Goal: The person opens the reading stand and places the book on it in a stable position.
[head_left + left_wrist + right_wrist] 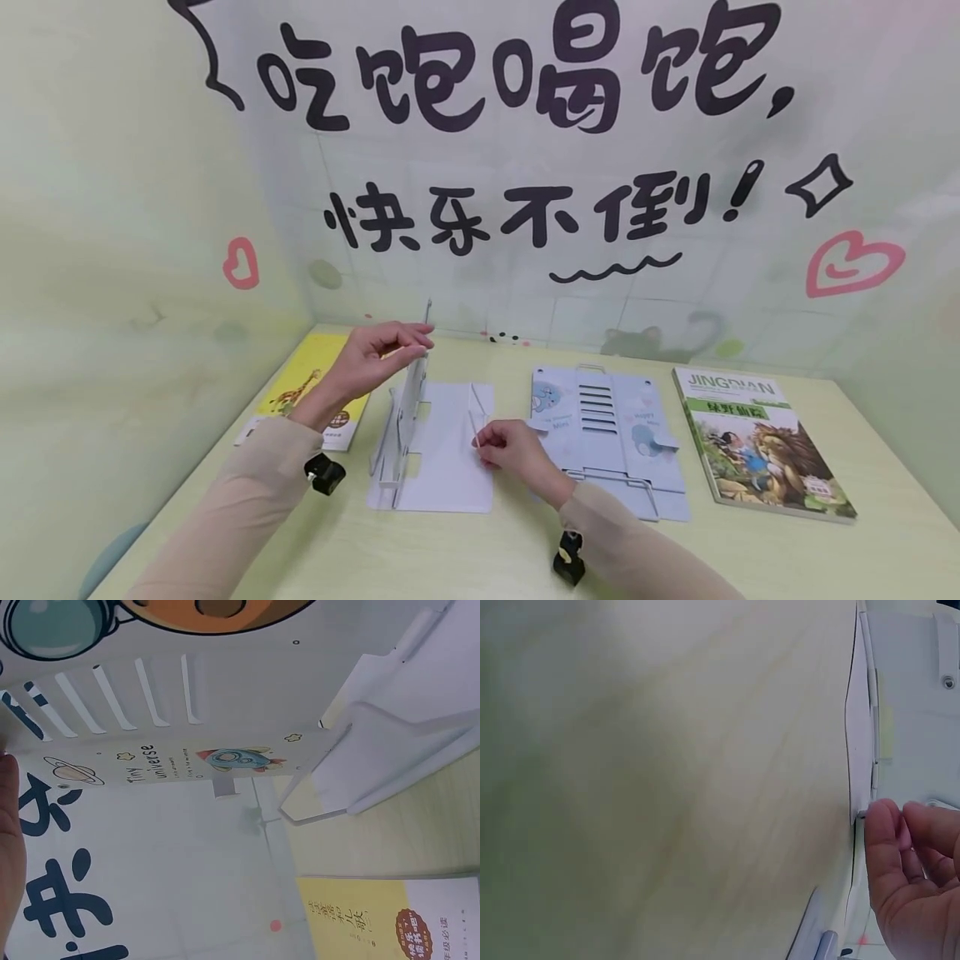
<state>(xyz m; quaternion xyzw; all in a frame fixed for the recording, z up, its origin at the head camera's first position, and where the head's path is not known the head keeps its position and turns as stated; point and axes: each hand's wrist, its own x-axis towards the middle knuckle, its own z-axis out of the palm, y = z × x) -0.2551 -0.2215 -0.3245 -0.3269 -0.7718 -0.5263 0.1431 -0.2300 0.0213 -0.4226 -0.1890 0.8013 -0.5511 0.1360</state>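
Observation:
A white metal book stand [450,492] is unfolded on the table, its base flat and its panel [411,396] raised upright, seen nearly edge-on. Planets, a rocket and "Tiny universe" are printed on the slotted panel [247,690] in the left wrist view. My left hand [378,354] holds the panel by its top edge, thumb below the fingers. Over the right part of the base, my right hand [513,450] pinches a thin wire support [476,412] between thumb and fingertips. A wire page holder [322,772] sticks out from the panel's lower edge.
Right of the base lies a second book stand [630,454], pale blue, with slots and wire holders. A storybook [765,450] with a lion cover lies at far right. Behind my left arm is a yellow book [300,367]. A printed curtain [450,283] rises behind the table.

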